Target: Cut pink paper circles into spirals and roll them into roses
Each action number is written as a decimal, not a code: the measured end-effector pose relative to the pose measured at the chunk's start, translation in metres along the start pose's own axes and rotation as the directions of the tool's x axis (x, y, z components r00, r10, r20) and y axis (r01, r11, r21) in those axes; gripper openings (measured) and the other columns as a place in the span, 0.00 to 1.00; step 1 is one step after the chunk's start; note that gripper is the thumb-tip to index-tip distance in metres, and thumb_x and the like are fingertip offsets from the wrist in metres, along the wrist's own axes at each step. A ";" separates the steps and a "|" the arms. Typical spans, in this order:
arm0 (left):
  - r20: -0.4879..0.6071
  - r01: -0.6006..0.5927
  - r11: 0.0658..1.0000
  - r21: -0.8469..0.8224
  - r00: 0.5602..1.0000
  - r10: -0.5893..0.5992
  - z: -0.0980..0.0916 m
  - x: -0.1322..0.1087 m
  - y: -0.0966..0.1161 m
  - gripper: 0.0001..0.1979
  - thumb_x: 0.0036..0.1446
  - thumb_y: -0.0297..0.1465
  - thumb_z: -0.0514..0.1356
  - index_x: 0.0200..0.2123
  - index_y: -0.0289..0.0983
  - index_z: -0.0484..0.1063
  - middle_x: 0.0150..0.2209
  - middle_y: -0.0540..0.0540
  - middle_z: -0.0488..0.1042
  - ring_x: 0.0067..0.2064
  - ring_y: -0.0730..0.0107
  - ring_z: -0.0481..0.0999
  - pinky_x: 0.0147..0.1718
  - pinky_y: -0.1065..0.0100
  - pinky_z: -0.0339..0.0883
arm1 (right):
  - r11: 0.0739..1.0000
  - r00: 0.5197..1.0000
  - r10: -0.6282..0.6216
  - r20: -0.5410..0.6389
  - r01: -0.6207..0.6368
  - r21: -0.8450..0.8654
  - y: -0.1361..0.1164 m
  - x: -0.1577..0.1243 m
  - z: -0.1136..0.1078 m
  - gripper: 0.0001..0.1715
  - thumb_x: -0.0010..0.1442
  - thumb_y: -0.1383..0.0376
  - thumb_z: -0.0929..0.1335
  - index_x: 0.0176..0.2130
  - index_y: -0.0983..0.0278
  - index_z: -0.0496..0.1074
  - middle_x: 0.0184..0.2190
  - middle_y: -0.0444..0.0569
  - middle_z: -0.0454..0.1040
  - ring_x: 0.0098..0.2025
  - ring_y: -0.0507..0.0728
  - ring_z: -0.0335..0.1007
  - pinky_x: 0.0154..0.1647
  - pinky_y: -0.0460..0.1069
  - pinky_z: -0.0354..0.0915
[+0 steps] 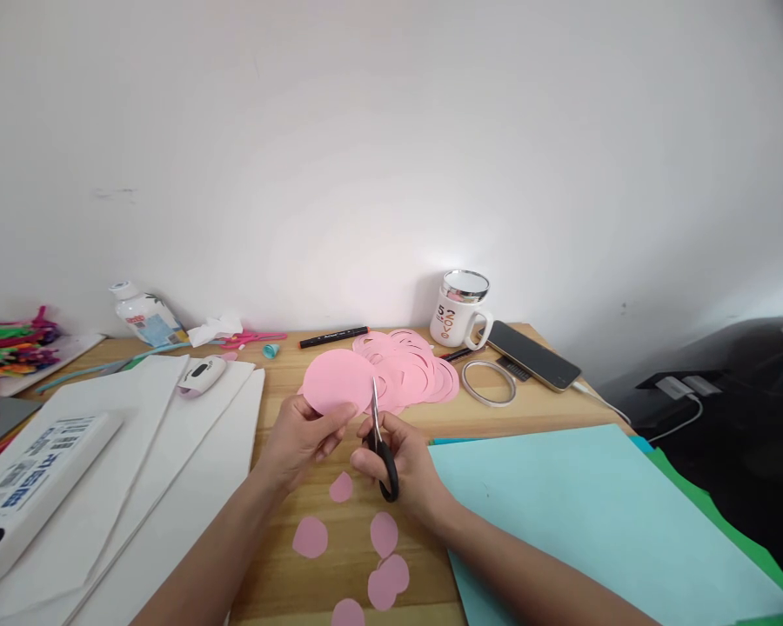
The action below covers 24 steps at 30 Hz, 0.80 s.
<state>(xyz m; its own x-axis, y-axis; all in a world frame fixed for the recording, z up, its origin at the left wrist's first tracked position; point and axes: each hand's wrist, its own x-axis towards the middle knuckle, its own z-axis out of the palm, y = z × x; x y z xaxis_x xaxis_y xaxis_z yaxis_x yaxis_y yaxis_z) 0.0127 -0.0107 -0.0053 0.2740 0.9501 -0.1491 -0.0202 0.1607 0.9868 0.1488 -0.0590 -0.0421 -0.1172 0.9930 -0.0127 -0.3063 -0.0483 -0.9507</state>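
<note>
My left hand (310,432) pinches a round pink paper disc (339,381) by its lower edge, thumb on top. In my right hand (401,461) is a pair of scissors (384,456) with black handles, blades pointing up beside the disc's right edge. Whether the blades touch the paper I cannot tell. Behind the disc lies a heap of pink paper pieces (414,369) with curved cuts in them. Several small pink petal-shaped pieces (311,537) are scattered on the wooden table (280,591) below my hands.
White sheets (215,452) with a correction-tape-like item (202,376) and a white box (45,487) lie left. Light blue paper (580,513) covers the right. Behind stand a mug (460,313), a phone (535,355), a tape ring (489,402), a black marker (334,337) and a tipped bottle (149,317).
</note>
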 end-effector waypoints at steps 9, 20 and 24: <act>0.029 -0.006 0.996 0.086 1.000 0.003 -0.004 0.001 -0.004 0.15 0.42 0.35 0.66 0.15 0.32 0.66 0.11 0.55 0.59 0.14 0.84 0.54 0.12 0.77 0.44 | 0.998 0.996 -0.068 0.059 0.069 -0.011 -0.008 0.005 -0.006 0.25 0.40 0.56 0.76 0.33 0.63 0.64 0.22 0.39 0.64 0.23 0.49 0.57 0.23 0.44 0.55; 0.043 -0.033 0.996 0.080 0.999 0.029 -0.005 0.001 0.000 0.16 0.42 0.35 0.66 0.14 0.33 0.64 0.12 0.55 0.59 0.14 0.85 0.53 0.13 0.76 0.42 | 0.999 0.997 -0.046 0.056 0.045 0.024 -0.004 0.004 -0.006 0.23 0.41 0.57 0.75 0.32 0.63 0.63 0.18 0.36 0.63 0.19 0.47 0.54 0.18 0.43 0.51; 0.012 -0.045 0.998 0.046 0.999 0.045 -0.004 0.001 0.003 0.17 0.40 0.34 0.67 0.14 0.33 0.63 0.11 0.57 0.58 0.14 0.85 0.53 0.14 0.76 0.43 | 0.999 0.999 -0.030 0.046 0.029 0.022 -0.002 0.005 -0.007 0.20 0.42 0.58 0.75 0.30 0.63 0.63 0.15 0.36 0.63 0.16 0.47 0.55 0.17 0.42 0.52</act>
<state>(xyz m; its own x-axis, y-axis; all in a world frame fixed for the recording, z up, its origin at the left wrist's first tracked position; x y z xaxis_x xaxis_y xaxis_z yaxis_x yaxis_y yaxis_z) 0.0091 -0.0081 -0.0027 0.2843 0.9531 -0.1041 0.0122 0.1050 0.9944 0.1552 -0.0536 -0.0422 -0.1514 0.9880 0.0299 -0.3304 -0.0221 -0.9436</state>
